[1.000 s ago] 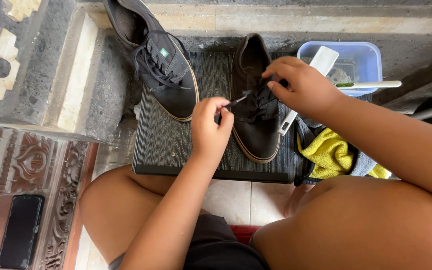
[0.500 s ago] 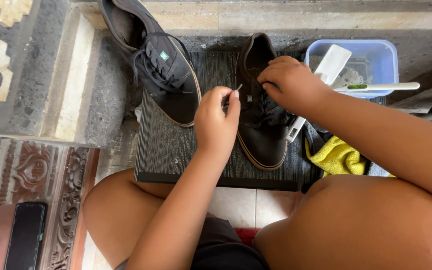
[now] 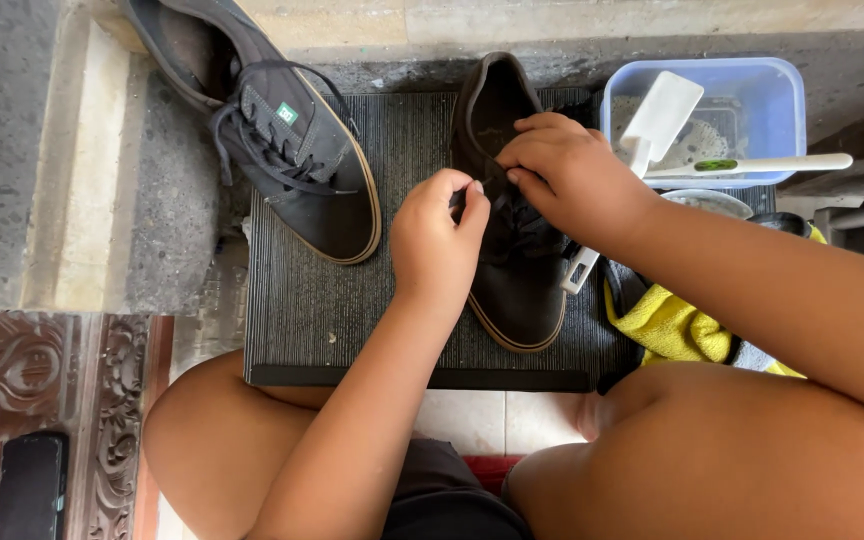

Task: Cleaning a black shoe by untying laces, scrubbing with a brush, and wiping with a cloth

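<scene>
Black lace is now pinched between the thumb and forefinger of the left hand (image 3: pixel 439 232), which has been brought closer to the right hand (image 3: pixel 567 175) than it was half a second ago, when it was held a little apart with the lace end lifted free; the lace has therefore been drawn in toward the eyelets, and by judgement the lacing work on the shoe is in its middle, not at its end. The right hand is curled, with its fingertips pressed together on the lace at the tongue of the dark sneaker (image 3: pixel 512 250), so that both hands are closed on the same lace and almost touch. This sneaker lies flat, toe toward the person, on a ribbed black mat (image 3: pixel 342 310), which is placed just in front of the bare knees. Beside the sneaker, on the right, a yellow cloth (image 3: pixel 672 325) is seen, and a white brush handle (image 3: pixel 580 270) comes out from under the right wrist. On the left, the second dark sneaker (image 3: pixel 282 140) is leaned with its heel over the mat edge onto a grey stone step (image 3: pixel 72 170); it is fully laced and has not been moved. Farther away, a blue plastic tub (image 3: pixel 782 90) holds a white brush (image 3: pixel 657 120) and a toothbrush (image 3: pixel 752 165) is laid across its rim. At the near left, a dark phone (image 3: pixel 27 485) is laid on a carved reddish surface. Pale floor tiles are visible between the legs, and a light stone ledge closes the view at the far side.
</scene>
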